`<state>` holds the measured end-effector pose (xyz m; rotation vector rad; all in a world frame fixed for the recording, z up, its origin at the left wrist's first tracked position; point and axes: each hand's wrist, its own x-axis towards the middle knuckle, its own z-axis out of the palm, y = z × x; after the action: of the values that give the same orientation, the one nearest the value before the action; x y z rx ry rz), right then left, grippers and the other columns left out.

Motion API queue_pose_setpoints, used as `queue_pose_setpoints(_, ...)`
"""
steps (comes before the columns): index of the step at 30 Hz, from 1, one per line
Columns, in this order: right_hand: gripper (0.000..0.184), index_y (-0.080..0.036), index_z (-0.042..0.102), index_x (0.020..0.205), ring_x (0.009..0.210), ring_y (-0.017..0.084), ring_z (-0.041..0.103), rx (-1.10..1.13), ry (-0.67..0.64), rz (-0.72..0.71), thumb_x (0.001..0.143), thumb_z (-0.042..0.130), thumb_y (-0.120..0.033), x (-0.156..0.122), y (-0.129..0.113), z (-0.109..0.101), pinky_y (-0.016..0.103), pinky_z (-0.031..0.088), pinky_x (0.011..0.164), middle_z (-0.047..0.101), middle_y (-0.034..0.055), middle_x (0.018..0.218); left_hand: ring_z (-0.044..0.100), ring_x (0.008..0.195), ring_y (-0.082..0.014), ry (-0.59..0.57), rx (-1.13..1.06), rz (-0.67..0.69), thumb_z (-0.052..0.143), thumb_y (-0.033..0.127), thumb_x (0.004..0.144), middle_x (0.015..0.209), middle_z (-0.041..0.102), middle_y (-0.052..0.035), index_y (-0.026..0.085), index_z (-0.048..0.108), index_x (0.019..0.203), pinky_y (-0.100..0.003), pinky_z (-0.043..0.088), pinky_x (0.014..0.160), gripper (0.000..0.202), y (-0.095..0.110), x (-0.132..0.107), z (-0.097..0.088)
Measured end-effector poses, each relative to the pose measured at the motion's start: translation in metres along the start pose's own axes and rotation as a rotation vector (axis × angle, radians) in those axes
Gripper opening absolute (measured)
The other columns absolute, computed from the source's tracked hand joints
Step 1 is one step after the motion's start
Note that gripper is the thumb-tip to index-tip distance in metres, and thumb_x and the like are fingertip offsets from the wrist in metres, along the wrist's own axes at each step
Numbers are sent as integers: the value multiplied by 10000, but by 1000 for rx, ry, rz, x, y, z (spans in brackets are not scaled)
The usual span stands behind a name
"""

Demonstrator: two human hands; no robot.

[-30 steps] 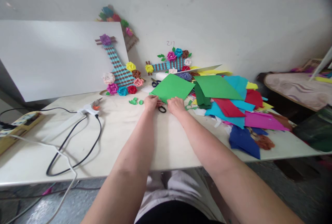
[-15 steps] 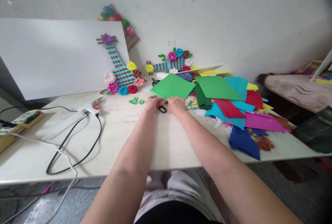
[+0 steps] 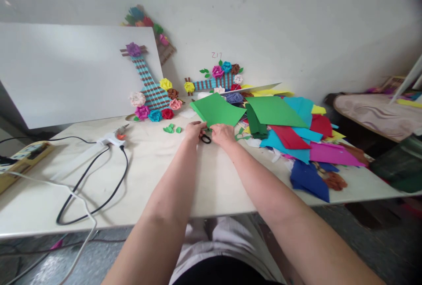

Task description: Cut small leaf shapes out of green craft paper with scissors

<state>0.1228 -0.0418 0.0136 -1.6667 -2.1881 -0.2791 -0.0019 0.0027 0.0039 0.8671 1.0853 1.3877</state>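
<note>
Both my hands meet at the near corner of a bright green paper sheet (image 3: 217, 109) in the middle of the table (image 3: 158, 175). My left hand (image 3: 194, 131) pinches the sheet's near left edge, fingers closed. My right hand (image 3: 223, 134) grips the near corner beside it, fingers curled. The sheet is lifted and tilted up off the table. Black scissor handles (image 3: 206, 139) lie on the table between my two hands, partly hidden by them.
A heap of coloured paper sheets (image 3: 296, 131) covers the right of the table. A white glue gun (image 3: 112, 137) with black cord lies left. Guitar-shaped crafts with paper flowers (image 3: 150, 89) lean on the wall, beside a white board (image 3: 72, 74). Small green leaf cut-outs (image 3: 171, 129) lie nearby.
The green sheet's near edge has lifted and the sheet has shifted slightly left and toward me; both hands stay pinched at its corner.
</note>
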Motion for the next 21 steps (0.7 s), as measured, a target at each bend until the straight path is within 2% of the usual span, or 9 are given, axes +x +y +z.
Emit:
queue_pose_setpoints(3,312,-237,674,1006,899,209,613,7,4,2,807,439,-187,0,0,2,291,410,716,686,52,1012,404,303,-55,-26,152,28,675,125,596,398,516,6,137,524,551,-175,258,320,158,1,-4,2)
queue_pose_setpoints(6,311,-241,672,1001,889,201,610,40,27,12,810,434,-185,0,1,4,283,406,705,686,45,1005,380,288,-57,-11,212,28,630,112,632,346,466,18,148,491,519,-178,260,327,182,1,-5,3)
queue_pose_setpoints(12,277,-170,668,944,938,210,568,61,146,3,794,436,-182,-1,-3,2,279,401,734,651,93,994,503,396,-78,83,-13,105,648,170,669,409,494,26,164,432,585,-159,290,369,232,4,-7,0)
queue_pose_setpoints(17,275,-169,665,957,938,221,547,47,1,-143,805,446,-237,-6,-17,-3,299,417,769,635,96,990,552,465,-79,76,-137,180,719,238,647,461,493,43,160,438,604,-152,349,411,295,5,-5,-5)
queue_pose_setpoints(21,282,-152,664,984,1021,240,503,5,-86,-192,807,464,-243,-8,-27,-4,328,414,841,604,122,1044,568,486,-86,51,-230,173,722,202,653,475,494,38,156,441,589,-172,410,476,292,6,-4,-6)
